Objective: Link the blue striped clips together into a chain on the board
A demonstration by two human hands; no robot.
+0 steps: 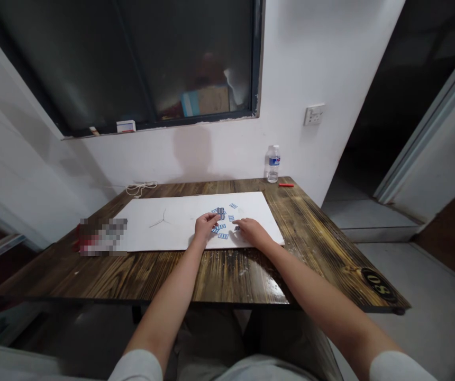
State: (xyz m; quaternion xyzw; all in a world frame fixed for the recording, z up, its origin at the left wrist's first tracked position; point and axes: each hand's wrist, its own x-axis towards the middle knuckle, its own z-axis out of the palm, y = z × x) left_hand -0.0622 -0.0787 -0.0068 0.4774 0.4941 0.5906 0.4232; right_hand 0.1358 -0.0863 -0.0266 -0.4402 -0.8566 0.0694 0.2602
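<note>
On a white board [180, 219], my left hand [206, 226] pinches a small stack of dark flat pieces with bar-like segments [221, 211]. Several small flat pieces with blue outlines lie around it, among them one piece [223, 236] below my fingers and another piece [233, 206] toward the back. My right hand [250, 230] is low over the board, fingers stretched out toward a blue-outlined piece [231, 217]. Beside its fingers shows a dark piece [237, 228], partly covered by the hand. The exact kind of these pieces is too small to make out.
The board lies on a dark wooden table [132, 278]. A water bottle [273, 164] and a red pen [285, 185] are at the back right, a white cable [141, 186] at the back left. A pixelated item [104, 236] covers the board's left end.
</note>
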